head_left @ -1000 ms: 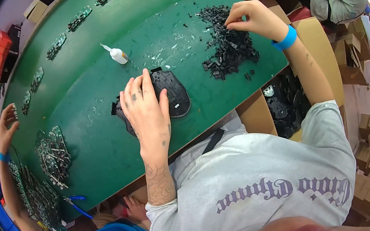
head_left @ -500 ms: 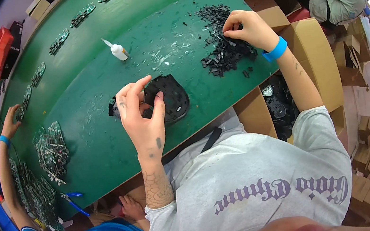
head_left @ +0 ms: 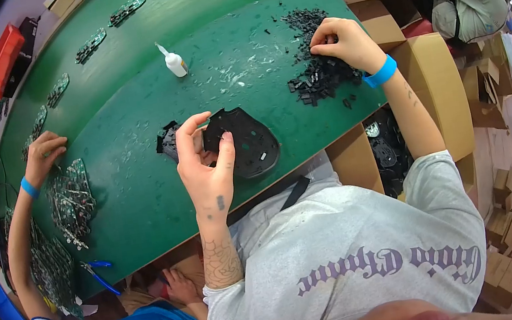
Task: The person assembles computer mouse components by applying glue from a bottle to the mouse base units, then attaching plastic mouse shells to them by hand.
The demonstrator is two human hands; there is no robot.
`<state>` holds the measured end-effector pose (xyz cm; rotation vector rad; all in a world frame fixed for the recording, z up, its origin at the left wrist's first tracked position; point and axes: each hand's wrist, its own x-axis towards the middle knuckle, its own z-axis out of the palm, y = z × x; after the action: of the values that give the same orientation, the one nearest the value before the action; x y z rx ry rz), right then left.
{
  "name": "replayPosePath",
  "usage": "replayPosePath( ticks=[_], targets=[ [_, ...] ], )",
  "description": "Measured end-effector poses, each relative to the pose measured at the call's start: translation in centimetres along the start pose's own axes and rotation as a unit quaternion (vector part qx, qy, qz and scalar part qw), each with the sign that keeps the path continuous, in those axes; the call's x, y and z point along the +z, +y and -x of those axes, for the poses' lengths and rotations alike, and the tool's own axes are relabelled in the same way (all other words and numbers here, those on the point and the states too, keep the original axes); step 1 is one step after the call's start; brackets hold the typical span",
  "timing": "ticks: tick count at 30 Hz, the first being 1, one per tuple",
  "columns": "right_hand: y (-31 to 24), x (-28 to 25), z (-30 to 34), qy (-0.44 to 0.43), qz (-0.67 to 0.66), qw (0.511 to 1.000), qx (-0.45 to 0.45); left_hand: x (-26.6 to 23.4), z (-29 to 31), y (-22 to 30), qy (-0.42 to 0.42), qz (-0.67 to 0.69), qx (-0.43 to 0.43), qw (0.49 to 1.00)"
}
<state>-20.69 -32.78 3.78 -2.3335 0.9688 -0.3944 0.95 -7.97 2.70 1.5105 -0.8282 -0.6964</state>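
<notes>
My left hand [head_left: 210, 173] grips the left edge of a black plastic shell [head_left: 247, 145] between thumb and fingers. The shell has a rounded end, small holes and a little pale mark. Beside that hand, partly hidden by it, lies another black plastic piece [head_left: 167, 141]. My right hand [head_left: 344, 44], a blue band on its wrist, hovers at the right side of a heap of small black parts [head_left: 317, 81]. Thumb and forefinger are pinched together there; anything between them is too small to make out.
A white dropper bottle [head_left: 175, 65] stands on the green table [head_left: 135, 151]. At left, a co-worker's hand [head_left: 43, 155] is near piled circuit boards [head_left: 71, 201] and blue-handled cutters [head_left: 100, 276]. More boards [head_left: 126, 10] line the far side. An open carton [head_left: 434, 90] holding black shells [head_left: 388, 150] stands right.
The shell has turned slightly in my left hand, showing more of its face. My right hand stays pinched by the heap. The co-worker's hand has moved from the row of boards toward the pile.
</notes>
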Motion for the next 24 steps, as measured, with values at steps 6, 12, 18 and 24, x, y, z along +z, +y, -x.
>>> replayPosePath(
  ticks=[6,12,18,24],
  targets=[
    [-1.4,-0.5,-0.3,0.033,-0.113,0.993,0.016,0.0,-0.1,-0.4,0.025,0.036,0.002,0.999],
    [-2.6,0.4,0.5,0.041,-0.059,0.994,-0.08,0.4,-0.3,-0.5,-0.004,-0.026,0.069,0.997],
    [-4.0,1.7,1.4,0.058,-0.298,0.951,0.054,0.4,0.2,-0.4,0.005,0.035,-0.011,0.999],
    [-10.5,6.3,3.8,0.111,-0.357,0.926,-0.045,1.9,0.1,0.0,0.066,0.016,0.086,0.994]
  ],
)
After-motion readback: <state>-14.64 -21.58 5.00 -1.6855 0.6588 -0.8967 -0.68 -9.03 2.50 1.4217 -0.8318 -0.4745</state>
